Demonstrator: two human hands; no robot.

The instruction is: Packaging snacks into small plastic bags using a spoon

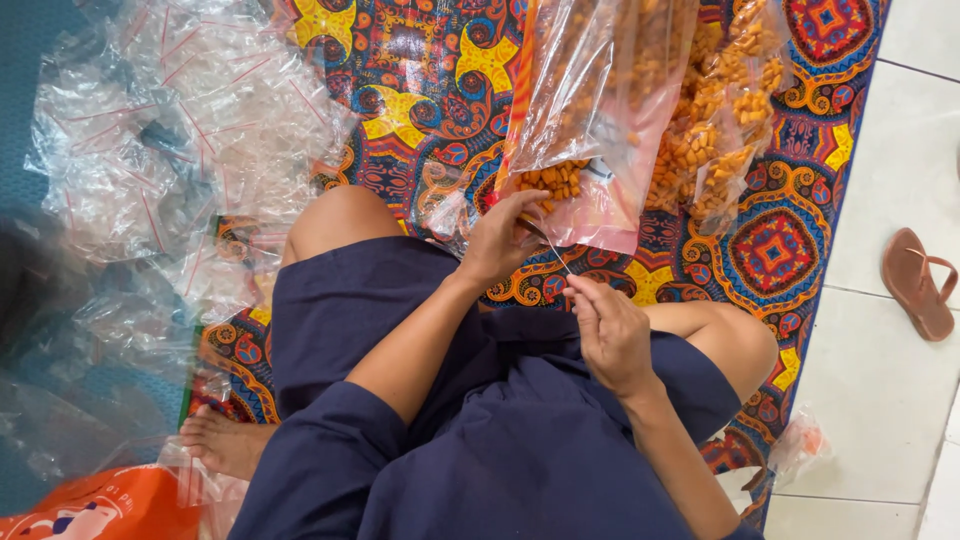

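Left hand (pixel 505 238) — fingers curled and pinched on the lower edge of a small clear bag (pixel 548 190) part-filled with orange snack pieces (pixel 552 180); the bag lies just beyond the knuckles, on the patterned mat (pixel 420 90).

Right hand (pixel 610 335) — closed narrow, thumb and forefinger pinching one end of a thin strip (pixel 553 250), perhaps the bag's edge or a tie; which, I cannot tell. The strip runs up from this hand to the left hand.

Large clear bag of snacks (pixel 600 90) — directly beyond both hands, leaning over the small bag.

Filled small packets (pixel 735 130) — beyond and to the right of the right hand, heaped together.

Empty clear bags with red seal lines (pixel 170 130) — a loose pile well to the left of the left hand.

Brown sandal (pixel 918 283) — far right of the right hand, on white floor tiles (pixel 880 390).

Orange plastic bag (pixel 100 505) — near the person's left foot (pixel 225 440), behind and left of the hands.

Person's clothing — dark blue; knees bare, either side of the hands.
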